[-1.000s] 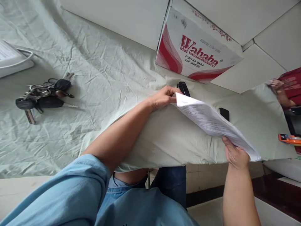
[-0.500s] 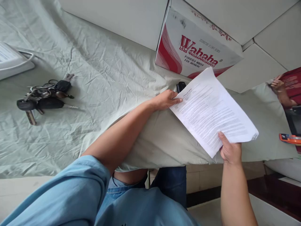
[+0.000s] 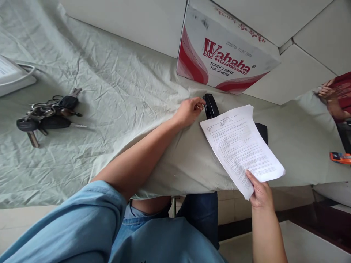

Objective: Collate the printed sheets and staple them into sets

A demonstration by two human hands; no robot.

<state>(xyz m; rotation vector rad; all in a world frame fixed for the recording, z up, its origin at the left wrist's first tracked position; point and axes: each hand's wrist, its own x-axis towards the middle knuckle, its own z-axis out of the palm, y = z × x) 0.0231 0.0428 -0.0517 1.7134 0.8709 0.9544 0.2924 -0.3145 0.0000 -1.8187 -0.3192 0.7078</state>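
Observation:
My right hand [image 3: 260, 191] grips the lower edge of a printed sheaf of paper [image 3: 238, 142], with the thumb on top and the fingers underneath. The paper tilts over the cloth, its far end close to a black stapler [image 3: 212, 106]. My left hand [image 3: 189, 110] is off the paper, at the stapler's left side. Its fingers are loosely bent, with a little gap to the thumb, and hold nothing I can see. Whether the fingertips touch the stapler I cannot tell. Partly hidden behind the paper's right edge lies a flat black object [image 3: 262, 132].
A Wahaha water carton [image 3: 227, 54] stands against white panels at the back. A bunch of keys [image 3: 49, 117] lies on the wrinkled green cloth [image 3: 131, 84] at left, near a white device [image 3: 15, 76]. At right are an orange tool [image 3: 340, 157] and another person's hand [image 3: 327, 90].
My left hand has let go of the paper's far corner. My right hand has drawn the paper down and slightly left, uncovering the stapler and the flat black object.

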